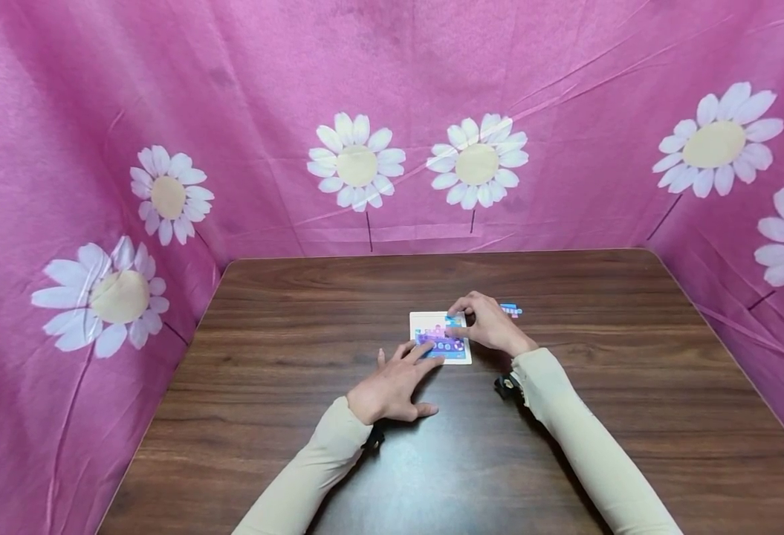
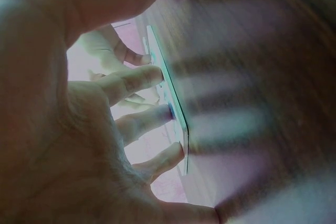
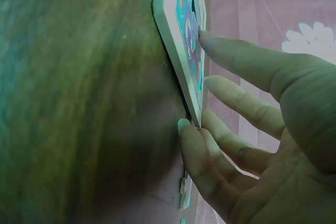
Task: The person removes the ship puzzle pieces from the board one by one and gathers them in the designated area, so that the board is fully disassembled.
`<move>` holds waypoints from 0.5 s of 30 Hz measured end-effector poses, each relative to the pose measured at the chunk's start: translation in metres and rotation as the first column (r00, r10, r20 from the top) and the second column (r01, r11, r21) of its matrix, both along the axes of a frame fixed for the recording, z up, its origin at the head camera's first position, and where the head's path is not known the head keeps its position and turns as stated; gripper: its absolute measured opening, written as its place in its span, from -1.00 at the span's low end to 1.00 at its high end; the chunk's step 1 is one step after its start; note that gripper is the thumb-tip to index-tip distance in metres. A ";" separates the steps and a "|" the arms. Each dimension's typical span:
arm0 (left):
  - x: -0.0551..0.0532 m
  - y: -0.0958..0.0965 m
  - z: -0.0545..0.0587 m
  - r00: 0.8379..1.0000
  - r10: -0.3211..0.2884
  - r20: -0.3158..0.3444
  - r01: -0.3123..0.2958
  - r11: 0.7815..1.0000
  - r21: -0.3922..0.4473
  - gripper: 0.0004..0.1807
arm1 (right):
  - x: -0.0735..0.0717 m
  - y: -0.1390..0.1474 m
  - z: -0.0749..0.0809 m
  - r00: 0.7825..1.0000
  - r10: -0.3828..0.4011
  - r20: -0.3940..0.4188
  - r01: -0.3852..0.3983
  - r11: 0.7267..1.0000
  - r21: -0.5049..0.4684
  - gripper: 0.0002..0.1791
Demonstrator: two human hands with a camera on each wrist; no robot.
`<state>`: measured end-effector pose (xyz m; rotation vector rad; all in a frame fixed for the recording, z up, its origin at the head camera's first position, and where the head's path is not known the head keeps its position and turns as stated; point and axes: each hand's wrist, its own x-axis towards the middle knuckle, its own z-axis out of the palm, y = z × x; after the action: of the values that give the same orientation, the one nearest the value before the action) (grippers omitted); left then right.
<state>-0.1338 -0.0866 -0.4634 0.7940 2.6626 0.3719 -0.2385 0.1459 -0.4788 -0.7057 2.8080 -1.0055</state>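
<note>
In the head view a small jigsaw puzzle board (image 1: pixel 423 318) with a white border lies on the table, its picture blue, pink and purple. My left hand (image 1: pixel 394 383) rests with spread fingers on its lower left part. The left wrist view shows several of those fingertips on the board's edge (image 2: pixel 178 116). At the upper right of the board, my right hand (image 1: pixel 488 323) pinches a light-blue puzzle piece (image 1: pixel 454 322) between thumb and fingertip. In the right wrist view the thumb (image 3: pixel 236 56) touches the picture surface, and other fingers bend around the board's corner.
More loose puzzle pieces (image 1: pixel 510 310) lie on the table just right of the board, behind the right hand. The brown wood-grain table (image 1: pixel 284 319) is bounded by a pink curtain (image 1: pixel 418 67) with daisies at the back and sides.
</note>
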 end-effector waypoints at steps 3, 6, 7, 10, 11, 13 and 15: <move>0.000 0.000 0.000 1.000 0.002 -0.003 -0.002 1.000 0.000 -0.07 | 0.000 -0.001 0.001 1.000 -0.004 -0.007 0.004 1.000 0.006 -0.60; -0.001 0.000 -0.001 1.000 0.003 -0.008 -0.003 1.000 -0.002 -0.07 | 0.000 -0.001 0.001 1.000 -0.006 -0.013 0.006 1.000 0.007 -0.59; -0.001 0.000 -0.001 1.000 0.004 -0.008 -0.004 1.000 -0.001 -0.07 | -0.001 -0.001 0.000 1.000 -0.007 -0.015 0.007 1.000 0.008 -0.59; 0.000 0.000 -0.001 1.000 0.002 -0.005 -0.002 1.000 -0.003 -0.07 | -0.001 -0.001 -0.003 1.000 -0.013 -0.016 0.013 1.000 0.009 -0.59; 0.000 0.000 -0.001 1.000 0.001 -0.004 -0.001 1.000 -0.003 -0.08 | -0.001 -0.001 -0.004 1.000 -0.013 -0.017 0.013 1.000 0.011 -0.59; 0.000 0.000 -0.001 1.000 0.000 -0.002 0.000 1.000 -0.003 -0.07 | 0.000 -0.001 -0.005 1.000 -0.010 -0.025 0.010 1.000 0.012 -0.61; 0.000 0.000 -0.001 1.000 0.000 -0.003 0.000 1.000 -0.004 -0.07 | 0.000 -0.002 -0.004 0.999 -0.005 -0.036 0.005 1.000 0.013 -0.63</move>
<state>-0.1335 -0.0863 -0.4642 0.7944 2.6656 0.3658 -0.2383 0.1442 -0.4827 -0.7228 2.8452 -0.9841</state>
